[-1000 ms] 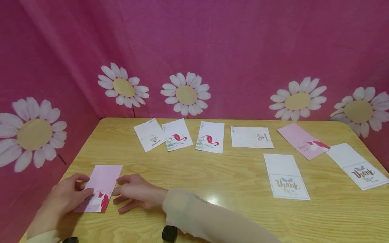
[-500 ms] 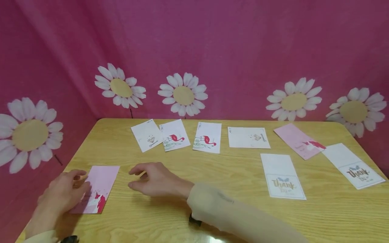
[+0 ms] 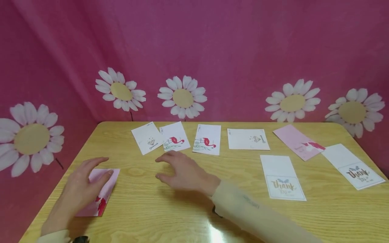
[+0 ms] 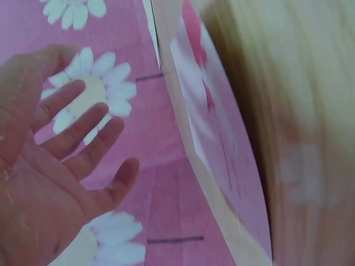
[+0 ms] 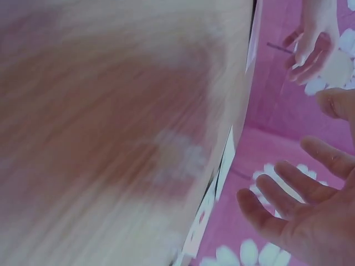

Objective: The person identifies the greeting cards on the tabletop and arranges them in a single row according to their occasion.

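In the head view a pink card [image 3: 106, 190] with a red-maned unicorn-like print lies at the table's left front. My left hand [image 3: 77, 192] hovers over its left half, hiding part of it. In the left wrist view the fingers of that hand [image 4: 61, 149] are relaxed and spread, with the card [image 4: 216, 133] apart from them. My right hand [image 3: 188, 177] is over the middle of the table, thumb and fingers apart, holding nothing. Just beyond it lie two flamingo cards, one tilted [image 3: 174, 135] and one nearly straight [image 3: 207, 140].
Along the back lie a diamond card [image 3: 147, 136], a sideways diamond card [image 3: 247, 139] and another pink card [image 3: 297, 141]. Two "thank you" cards, one nearer [image 3: 282, 177] and one far right [image 3: 352, 167], lie on the right. A pink daisy curtain [image 3: 212, 57] borders the wooden table [image 3: 243, 222].
My right hand has moved right and away from me, leaving the near pink card's side. My left hand has lifted off that card's left edge and shifted right over it.
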Motion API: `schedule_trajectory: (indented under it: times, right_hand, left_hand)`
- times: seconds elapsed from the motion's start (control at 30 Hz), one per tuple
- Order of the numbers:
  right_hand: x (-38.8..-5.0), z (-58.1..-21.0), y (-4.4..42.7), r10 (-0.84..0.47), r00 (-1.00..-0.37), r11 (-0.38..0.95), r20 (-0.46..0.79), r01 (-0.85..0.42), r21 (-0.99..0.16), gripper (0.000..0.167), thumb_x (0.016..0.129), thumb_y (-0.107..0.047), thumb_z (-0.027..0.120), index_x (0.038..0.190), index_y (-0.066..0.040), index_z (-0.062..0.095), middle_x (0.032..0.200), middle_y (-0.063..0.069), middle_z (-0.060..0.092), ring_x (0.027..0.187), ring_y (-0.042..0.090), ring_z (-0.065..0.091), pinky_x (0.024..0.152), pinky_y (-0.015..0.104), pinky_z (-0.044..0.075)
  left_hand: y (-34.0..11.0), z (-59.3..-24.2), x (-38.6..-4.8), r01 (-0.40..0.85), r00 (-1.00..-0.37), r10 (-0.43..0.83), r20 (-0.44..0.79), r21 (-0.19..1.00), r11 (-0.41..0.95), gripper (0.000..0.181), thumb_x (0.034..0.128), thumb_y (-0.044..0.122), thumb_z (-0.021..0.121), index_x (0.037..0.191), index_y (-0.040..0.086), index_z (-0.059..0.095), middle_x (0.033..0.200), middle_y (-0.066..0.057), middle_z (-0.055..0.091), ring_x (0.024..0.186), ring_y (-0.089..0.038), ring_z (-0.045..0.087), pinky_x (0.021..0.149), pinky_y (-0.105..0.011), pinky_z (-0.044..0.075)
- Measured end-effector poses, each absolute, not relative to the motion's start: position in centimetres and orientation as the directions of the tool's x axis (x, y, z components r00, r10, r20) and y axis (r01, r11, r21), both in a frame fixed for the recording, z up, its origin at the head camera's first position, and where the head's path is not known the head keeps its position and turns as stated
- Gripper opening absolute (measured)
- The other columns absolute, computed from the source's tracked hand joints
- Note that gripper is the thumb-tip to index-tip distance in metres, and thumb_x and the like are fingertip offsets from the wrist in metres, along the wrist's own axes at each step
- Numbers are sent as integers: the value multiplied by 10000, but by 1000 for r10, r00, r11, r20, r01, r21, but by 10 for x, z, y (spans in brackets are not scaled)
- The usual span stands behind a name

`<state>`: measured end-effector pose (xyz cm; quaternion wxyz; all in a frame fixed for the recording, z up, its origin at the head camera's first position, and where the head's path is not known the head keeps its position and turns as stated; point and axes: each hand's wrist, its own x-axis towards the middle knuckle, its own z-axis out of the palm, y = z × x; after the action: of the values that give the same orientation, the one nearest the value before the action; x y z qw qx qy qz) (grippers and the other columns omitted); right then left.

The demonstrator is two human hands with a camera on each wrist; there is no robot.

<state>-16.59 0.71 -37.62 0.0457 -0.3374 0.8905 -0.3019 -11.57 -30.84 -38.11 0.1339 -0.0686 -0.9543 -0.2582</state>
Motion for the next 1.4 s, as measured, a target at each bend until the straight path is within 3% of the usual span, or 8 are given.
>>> schedule_trajectory:
  times: [0.2,0.57,1.4]
  right_hand:
    - [-170,-377,33,-590,-791,634,162,-579,-513,474,954,-394,683,1367,-164,646,1448,62,592,1359,255,546,1135,444,463]
    - [-175,-377,79,-492,-852,715,180,-514,-474,491,941,-403,700,1369,-167,644,1486,96,561,1378,322,533,1126,520,456]
    - [-183,-378,178,-311,-929,818,203,-370,-441,576,930,-419,702,1425,-145,595,1534,158,510,1414,421,466,1118,616,420]
  left_hand:
    - [-287,-378,-120,252,-953,133,274,466,848,493,959,328,725,1387,121,596,1416,-183,573,1301,-476,522,968,-702,426]
    - [-247,-382,-133,379,-900,238,365,385,841,480,894,275,788,1328,120,653,1366,-171,630,1242,-430,595,962,-686,452]
    - [-179,-384,-160,420,-906,353,231,416,806,588,929,474,713,1449,244,563,1479,-31,557,1381,-294,516,1094,-606,391]
